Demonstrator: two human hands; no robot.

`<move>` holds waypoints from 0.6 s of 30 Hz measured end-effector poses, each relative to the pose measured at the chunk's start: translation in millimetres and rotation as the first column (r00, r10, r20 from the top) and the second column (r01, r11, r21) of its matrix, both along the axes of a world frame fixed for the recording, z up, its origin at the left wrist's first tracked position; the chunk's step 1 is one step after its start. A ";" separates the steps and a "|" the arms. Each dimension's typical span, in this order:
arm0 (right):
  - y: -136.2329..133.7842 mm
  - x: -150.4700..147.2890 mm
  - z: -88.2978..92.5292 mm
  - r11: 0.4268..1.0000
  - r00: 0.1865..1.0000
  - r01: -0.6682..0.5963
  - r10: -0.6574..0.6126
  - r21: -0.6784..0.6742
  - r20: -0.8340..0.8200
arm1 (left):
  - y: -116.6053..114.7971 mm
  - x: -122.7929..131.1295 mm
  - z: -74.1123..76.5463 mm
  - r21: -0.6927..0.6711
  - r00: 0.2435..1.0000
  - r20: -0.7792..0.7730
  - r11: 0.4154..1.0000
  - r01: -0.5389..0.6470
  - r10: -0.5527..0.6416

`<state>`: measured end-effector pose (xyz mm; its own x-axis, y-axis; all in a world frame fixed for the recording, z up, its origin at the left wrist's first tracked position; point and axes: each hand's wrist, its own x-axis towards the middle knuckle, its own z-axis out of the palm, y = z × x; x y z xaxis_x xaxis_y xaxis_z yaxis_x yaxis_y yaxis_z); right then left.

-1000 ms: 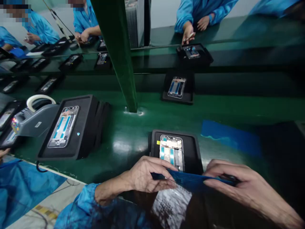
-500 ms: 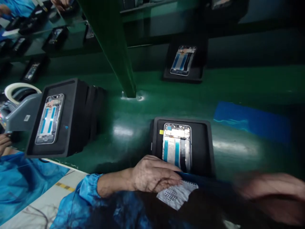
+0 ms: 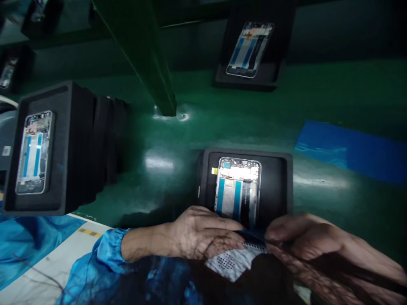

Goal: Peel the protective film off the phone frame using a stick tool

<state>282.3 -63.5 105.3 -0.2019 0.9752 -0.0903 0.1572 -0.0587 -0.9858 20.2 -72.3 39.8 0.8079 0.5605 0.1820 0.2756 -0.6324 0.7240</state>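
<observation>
**Two hands meet at the near end of the phone**

The left hand [image 3: 203, 233] and right hand [image 3: 305, 235] are close together, with their fingertips almost touching. Between them is a thin blue sheet [image 3: 256, 234]. The right hand pinches it. The left hand lies flat over it, and I cannot tell if it grips.

The sheet looks light and floppy, so it is best held by its edges. Just past it a phone [image 3: 238, 190] lies flat in a black tray [image 3: 280, 182]. Its insides are bare and look easy to break, so its long sides are the safe place to hold.

The tray sits on a shiny, smooth green belt [image 3: 178, 178]. A green post [image 3: 140, 55] stands behind. A stack [image 3: 79, 144] of trays is on the left, and a blue patch [image 3: 349, 146] is on the right. The room is dim.
</observation>
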 end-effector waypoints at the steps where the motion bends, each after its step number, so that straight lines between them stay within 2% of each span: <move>1: 0.9 2.3 -0.2 0.998 0.998 -0.059 0.058 0.022 0.004 | 0.1 -0.4 -0.2 0.006 1.000 -0.013 1.000 0.014 -0.014; 3: 3.2 3.9 1.0 0.989 0.991 -0.130 0.129 0.074 0.025 | 0.2 -2.1 -0.5 0.012 1.000 -0.010 1.000 0.010 -0.010; 5: 5.5 0.2 3.8 0.994 0.996 -0.071 0.067 0.080 0.057 | 0.4 -3.4 -0.6 0.025 0.999 0.037 0.999 -0.029 0.028; 8: 9.3 -9.9 8.3 0.996 0.997 -0.070 0.068 0.057 0.048 | 0.8 -3.2 -0.1 0.035 0.994 0.089 0.997 -0.069 0.066; 12: 13.6 -10.7 7.7 0.999 1.000 0.024 -0.025 0.037 0.019 | 1.4 -0.7 2.4 0.007 0.985 0.140 0.994 -0.105 0.103; 15: 13.6 -0.8 2.8 0.985 0.984 -0.172 0.172 0.005 -0.044 | 2.3 -0.2 4.5 -0.012 0.979 0.166 0.993 -0.114 0.114; 16: 12.5 1.6 1.6 0.980 0.978 -0.201 0.201 0.003 -0.055 | 2.8 -0.2 5.1 -0.016 0.983 0.149 0.995 -0.103 0.104; 18: 8.8 1.9 0.9 0.991 0.990 -0.137 0.137 0.015 -0.041 | 3.8 -0.5 5.9 -0.033 0.994 0.083 0.997 -0.072 0.074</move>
<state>284.2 -54.7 106.2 -0.3370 0.9391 -0.0677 0.1218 -0.0278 -0.9922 19.7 -68.5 45.7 0.7470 0.6236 0.2305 0.2573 -0.5908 0.7647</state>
